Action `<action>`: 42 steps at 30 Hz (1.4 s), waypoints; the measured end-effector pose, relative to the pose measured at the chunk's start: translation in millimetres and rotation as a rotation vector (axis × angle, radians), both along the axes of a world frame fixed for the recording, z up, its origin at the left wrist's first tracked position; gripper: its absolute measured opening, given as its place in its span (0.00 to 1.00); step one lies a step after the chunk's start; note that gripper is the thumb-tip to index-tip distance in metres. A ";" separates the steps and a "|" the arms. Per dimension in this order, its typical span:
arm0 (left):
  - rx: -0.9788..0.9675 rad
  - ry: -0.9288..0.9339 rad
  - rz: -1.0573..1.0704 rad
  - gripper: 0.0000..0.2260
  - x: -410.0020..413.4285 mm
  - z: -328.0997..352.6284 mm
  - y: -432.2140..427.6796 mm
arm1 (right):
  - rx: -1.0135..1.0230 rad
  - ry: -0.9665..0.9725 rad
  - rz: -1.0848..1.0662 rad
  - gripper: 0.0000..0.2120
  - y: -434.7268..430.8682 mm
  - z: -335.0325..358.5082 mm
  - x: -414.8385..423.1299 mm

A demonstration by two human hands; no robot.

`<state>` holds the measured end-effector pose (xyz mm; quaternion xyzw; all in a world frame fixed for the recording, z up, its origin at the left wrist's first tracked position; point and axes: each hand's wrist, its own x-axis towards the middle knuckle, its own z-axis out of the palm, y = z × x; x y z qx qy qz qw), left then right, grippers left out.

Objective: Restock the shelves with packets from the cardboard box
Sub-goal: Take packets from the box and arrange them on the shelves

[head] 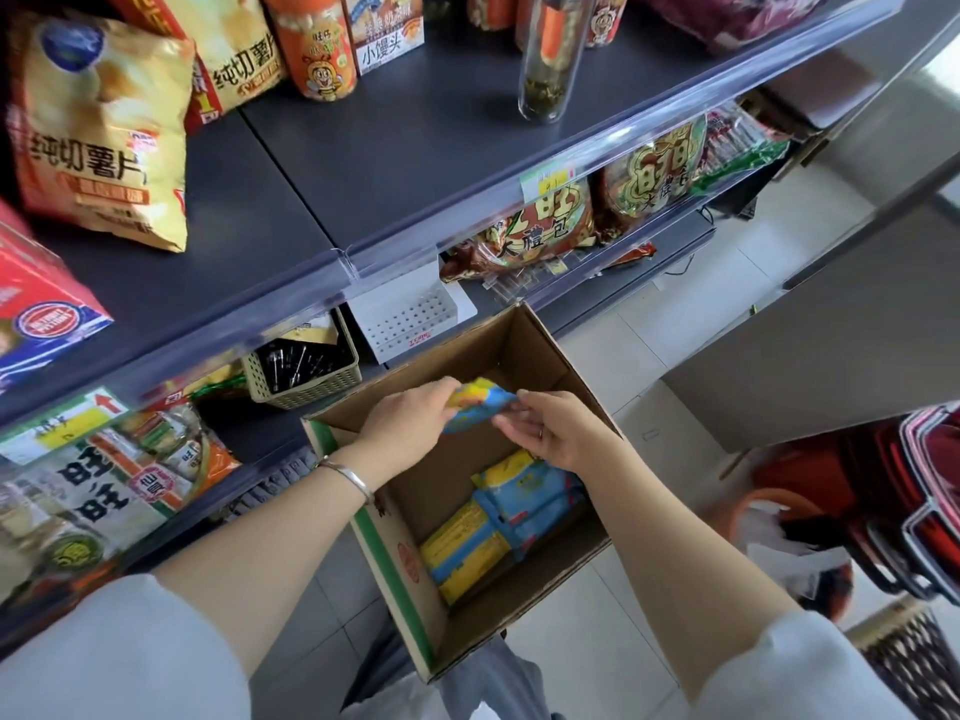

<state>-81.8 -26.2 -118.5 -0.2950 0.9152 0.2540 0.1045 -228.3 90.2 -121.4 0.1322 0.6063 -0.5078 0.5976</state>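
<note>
Packets (pixel 511 517) in blue and yellow lay stacked against the near-right wall of the open cardboard box (pixel 543 350). The box sat low in the view toward six o'clock, its far corner close under the edge of the shelves. Above the box's far half, both hands held one more blue-and-yellow packet (pixel 480 405) in the air, clear of the stack below. The left hand (pixel 410 426) had its fingers curled round the packet's left end. The right hand (pixel 563 433) pinched the right end in its fingertips. A silver bracelet (pixel 349 476) circled the left wrist.

Toward twelve o'clock ran the dark upper shelf (pixel 415 142). It carried a yellow crisp bag (pixel 98 132) at ten o'clock and a clear tube (pixel 550 59) standing upright at one o'clock. On the lower shelf, at ten o'clock of the box, stood a beige slotted basket (pixel 311 379). A white perforated tray (pixel 410 324) sat just beside it, at twelve o'clock of the hands. Red shopping baskets (pixel 930 511) were stacked at three o'clock, at the right edge of the view, well apart from the box.
</note>
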 end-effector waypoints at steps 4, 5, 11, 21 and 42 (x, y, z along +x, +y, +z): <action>0.180 -0.060 0.236 0.10 2.1 -4.9 -12.9 | 0.122 0.355 0.332 0.13 -0.8 -10.7 6.1; 0.215 -0.047 0.276 0.10 4.0 -5.9 -14.8 | 0.149 0.440 0.427 0.12 0.1 -16.0 7.1; 0.208 -0.074 0.276 0.15 12.4 -7.1 -18.3 | 0.214 0.891 1.239 0.13 2.9 -52.0 20.7; -0.058 -0.268 0.094 0.12 21.7 -19.4 -11.2 | 0.111 1.139 2.127 0.24 -5.5 -96.2 61.6; -0.100 -0.103 0.086 0.13 1.8 34.3 -10.2 | 0.207 1.060 1.443 0.23 4.3 -28.2 31.6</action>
